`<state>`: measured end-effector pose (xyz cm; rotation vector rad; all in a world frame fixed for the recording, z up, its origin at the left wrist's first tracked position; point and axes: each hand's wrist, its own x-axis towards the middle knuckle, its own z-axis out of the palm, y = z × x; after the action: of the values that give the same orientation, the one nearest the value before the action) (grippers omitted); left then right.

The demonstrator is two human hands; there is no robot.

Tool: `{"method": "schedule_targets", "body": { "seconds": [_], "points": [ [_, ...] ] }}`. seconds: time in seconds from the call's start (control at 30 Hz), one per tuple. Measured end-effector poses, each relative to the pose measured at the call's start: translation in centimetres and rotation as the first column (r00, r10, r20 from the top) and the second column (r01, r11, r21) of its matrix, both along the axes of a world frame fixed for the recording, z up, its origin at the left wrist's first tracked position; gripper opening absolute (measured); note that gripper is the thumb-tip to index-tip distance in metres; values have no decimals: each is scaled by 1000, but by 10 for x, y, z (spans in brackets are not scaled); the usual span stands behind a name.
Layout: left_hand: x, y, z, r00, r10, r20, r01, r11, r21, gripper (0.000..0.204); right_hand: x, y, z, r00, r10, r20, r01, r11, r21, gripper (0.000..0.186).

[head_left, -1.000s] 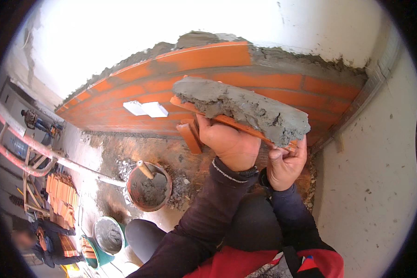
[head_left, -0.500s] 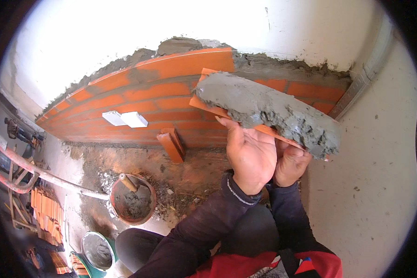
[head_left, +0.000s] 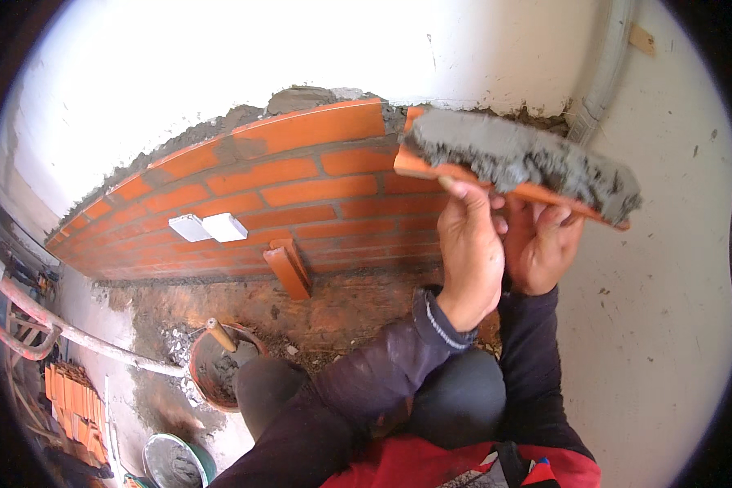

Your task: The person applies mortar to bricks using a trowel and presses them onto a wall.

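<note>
An orange clay brick tile (head_left: 421, 166) is held up between my hands near the right end of the brick facing. Its upper face carries a thick bed of wet grey mortar (head_left: 537, 154). My left hand (head_left: 473, 252) supports its left part from below, thumb against the near edge. With bent fingers, my right hand (head_left: 546, 244) grips the underside farther right. Behind the tile is the orange brick facing (head_left: 297, 192), laid in courses against a white wall; the held tile hides part of its top right.
Two white pieces (head_left: 208, 228) sit against the facing. Two orange tiles (head_left: 289, 268) lean at its base. A mortar bucket (head_left: 262, 337) with a wooden-handled tool (head_left: 221, 334) stands left of my knee. A green-rimmed bucket (head_left: 206, 459), stacked tiles (head_left: 77, 407) and a pole (head_left: 130, 355) lie farther left.
Both hands have carried the mortar-covered tile rightward and slightly upward in the picture. It sits a little flatter than before. The view has shifted, and my knee now overlaps the mortar bucket.
</note>
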<state>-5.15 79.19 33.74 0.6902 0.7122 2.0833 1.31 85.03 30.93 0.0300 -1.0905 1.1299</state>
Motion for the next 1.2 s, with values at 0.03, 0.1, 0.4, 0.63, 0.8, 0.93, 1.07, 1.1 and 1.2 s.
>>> {"method": "schedule_targets", "body": {
  "seconds": [0.03,0.1,0.4,0.63,0.8,0.93,1.07,1.1,1.2],
  "points": [
    [-1,0,10,997,56,-57,-56,998,10,45,-2,6,6,998,-39,-46,40,999,16,41],
    [-16,-1,26,943,148,-298,-119,986,114,48,-4,9,38,999,25,-46,-19,991,136,40],
    [-166,7,73,-5,632,-775,-507,667,547,27,-18,12,153,962,55,-266,-27,994,107,42],
    [-228,25,57,-567,265,-780,-439,704,558,20,-38,22,57,882,144,-449,-156,988,11,42],
    [-230,44,49,-622,319,-715,-418,637,648,23,-50,36,1,881,26,-473,-159,957,-244,40],
    [-230,49,57,-625,188,-758,-461,694,552,19,-62,52,-29,891,21,-454,-206,909,-362,34],
    [-228,54,58,-670,169,-723,-438,696,569,15,-74,63,-45,908,11,-419,-207,880,-426,33],
    [-228,55,58,-675,174,-717,-429,699,573,14,-76,65,-49,913,2,-409,-203,871,-448,33],
    [-228,58,58,-680,214,-701,-413,679,607,11,-85,70,-50,904,6,-428,-232,847,-479,34]
  ]
}}
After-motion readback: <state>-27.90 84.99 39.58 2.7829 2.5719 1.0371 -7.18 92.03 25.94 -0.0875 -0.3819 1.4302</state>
